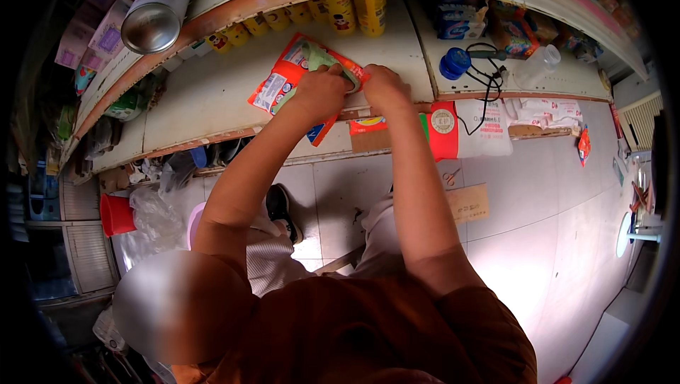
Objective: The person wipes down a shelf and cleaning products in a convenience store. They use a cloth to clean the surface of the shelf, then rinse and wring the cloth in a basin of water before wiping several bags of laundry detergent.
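Note:
On the shelf in front of me lies a red plastic product pouch (278,77), tilted and partly over the shelf edge. A green cloth (316,56) lies bunched against its upper face. My left hand (325,92) grips the cloth, with its fingers curled on it over the pouch. My right hand (383,85) pinches the pouch's red right-hand corner close beside the cloth. The fingertips of both hands are partly hidden.
Yellow bottles (340,14) line the shelf's back. A blue lid (455,63), a black cable (484,84) and a clear plastic bottle (541,63) are at right. Scissors (452,176) and cardboard (470,203) lie on the floor. A metal can (154,25) stands upper left.

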`<state>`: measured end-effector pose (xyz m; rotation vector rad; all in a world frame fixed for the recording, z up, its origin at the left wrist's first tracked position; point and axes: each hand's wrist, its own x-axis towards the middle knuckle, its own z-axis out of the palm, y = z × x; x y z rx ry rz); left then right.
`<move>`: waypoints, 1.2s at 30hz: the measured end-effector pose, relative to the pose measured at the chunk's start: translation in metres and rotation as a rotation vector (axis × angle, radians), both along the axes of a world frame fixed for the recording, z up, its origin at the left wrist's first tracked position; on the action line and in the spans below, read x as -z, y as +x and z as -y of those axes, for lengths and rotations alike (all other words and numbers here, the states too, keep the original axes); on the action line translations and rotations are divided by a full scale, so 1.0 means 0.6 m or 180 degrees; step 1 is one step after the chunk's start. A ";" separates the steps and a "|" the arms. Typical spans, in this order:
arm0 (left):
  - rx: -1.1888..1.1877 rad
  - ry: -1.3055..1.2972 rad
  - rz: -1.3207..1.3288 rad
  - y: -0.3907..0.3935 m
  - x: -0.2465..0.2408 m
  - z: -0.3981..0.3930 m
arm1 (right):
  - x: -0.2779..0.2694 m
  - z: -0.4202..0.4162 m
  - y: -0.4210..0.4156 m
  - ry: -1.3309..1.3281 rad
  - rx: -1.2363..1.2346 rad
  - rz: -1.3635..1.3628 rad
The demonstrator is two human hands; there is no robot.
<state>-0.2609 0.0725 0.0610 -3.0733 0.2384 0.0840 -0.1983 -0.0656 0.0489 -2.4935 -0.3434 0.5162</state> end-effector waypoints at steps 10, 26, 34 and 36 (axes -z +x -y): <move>-0.0241 -0.0509 0.0398 0.002 0.013 -0.003 | 0.014 -0.012 0.008 0.0535 0.0091 -0.0288; 0.0050 0.0130 0.0526 -0.160 -0.014 -0.032 | 0.104 -0.022 0.058 0.2122 0.0877 -0.0063; -0.0072 -0.0040 0.1003 -0.074 0.011 -0.004 | 0.035 -0.021 0.028 0.3401 0.1296 -0.1279; -0.0039 0.0060 0.0855 -0.086 0.004 0.002 | 0.037 -0.022 0.029 0.3554 0.1426 -0.1410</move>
